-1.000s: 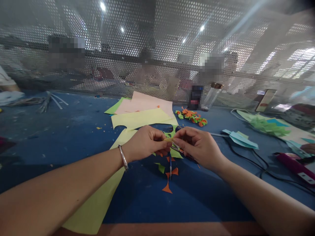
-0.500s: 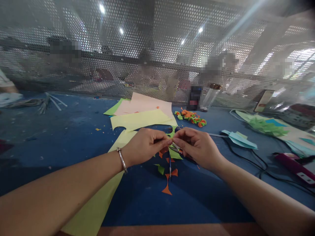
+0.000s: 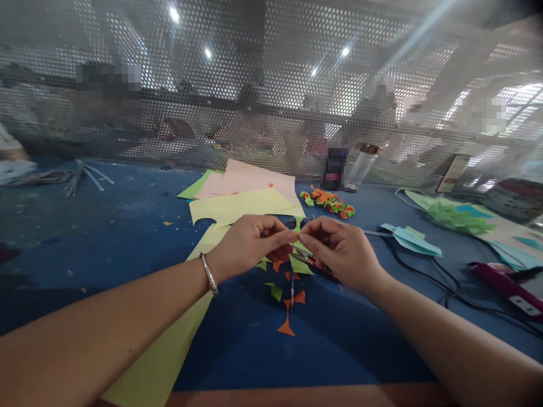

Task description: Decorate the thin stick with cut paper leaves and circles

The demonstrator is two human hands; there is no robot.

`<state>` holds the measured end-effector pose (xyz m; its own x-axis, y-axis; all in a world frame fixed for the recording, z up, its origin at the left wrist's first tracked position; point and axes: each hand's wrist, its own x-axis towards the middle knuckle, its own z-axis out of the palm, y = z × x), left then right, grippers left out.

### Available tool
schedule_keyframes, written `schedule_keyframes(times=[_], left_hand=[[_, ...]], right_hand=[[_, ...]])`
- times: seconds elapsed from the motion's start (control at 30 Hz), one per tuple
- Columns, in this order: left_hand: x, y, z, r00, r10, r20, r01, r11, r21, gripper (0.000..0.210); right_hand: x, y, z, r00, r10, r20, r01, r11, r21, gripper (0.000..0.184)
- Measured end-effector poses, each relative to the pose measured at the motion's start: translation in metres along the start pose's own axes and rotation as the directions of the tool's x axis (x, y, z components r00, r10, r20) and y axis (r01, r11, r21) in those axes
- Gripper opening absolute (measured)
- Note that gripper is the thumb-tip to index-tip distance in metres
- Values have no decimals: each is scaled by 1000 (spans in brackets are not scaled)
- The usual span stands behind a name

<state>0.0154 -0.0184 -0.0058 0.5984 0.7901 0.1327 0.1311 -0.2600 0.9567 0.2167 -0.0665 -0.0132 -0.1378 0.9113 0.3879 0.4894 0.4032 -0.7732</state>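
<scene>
My left hand (image 3: 250,243), with a silver bracelet on its wrist, has thumb and fingers pinched together. Facing it, fingertips nearly touching, my right hand (image 3: 345,251) is pinched too. Whatever sits between the fingertips is too small to make out. Just beneath the hands lie scissors (image 3: 302,255), partly hidden by the right hand. A thin blue pen-like stick (image 3: 292,291) points toward me. Around it are orange paper scraps (image 3: 287,326) and a green scrap (image 3: 276,293).
Pink sheets (image 3: 258,178) and a cut yellow sheet (image 3: 237,208) lie behind the hands. Curled orange-green paper pieces (image 3: 328,202) are heaped beyond. A clear bottle (image 3: 362,168) stands by the perforated screen. At right are blue papers (image 3: 413,240), black cables and a purple power strip (image 3: 507,288).
Both hands have risen slightly and their fingertips have shifted, leaving more of the scissors showing beneath. The papers and scraps stay where they were.
</scene>
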Motion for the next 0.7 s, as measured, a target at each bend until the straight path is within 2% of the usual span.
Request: schedule_keyframes(times=[0.1, 0.27, 0.47, 0.7], left_hand=[[1, 1, 2, 994, -109, 3, 106, 966, -237, 30], [2, 2, 3, 982, -189, -4, 171, 896, -411, 28], [3, 0, 4, 985, -175, 7, 152, 834, -530, 20], [2, 2, 4, 984, -179, 25, 163, 819, -550, 22]], right_hand=[[-1, 1, 2, 997, -50, -61, 46, 997, -65, 19], [-2, -1, 4, 977, -163, -135, 140, 976, -166, 13], [-2, -4, 8, 963, -239, -121, 206, 950, -235, 7], [-3, -3, 9, 951, -298, -87, 267, 928, -259, 3]])
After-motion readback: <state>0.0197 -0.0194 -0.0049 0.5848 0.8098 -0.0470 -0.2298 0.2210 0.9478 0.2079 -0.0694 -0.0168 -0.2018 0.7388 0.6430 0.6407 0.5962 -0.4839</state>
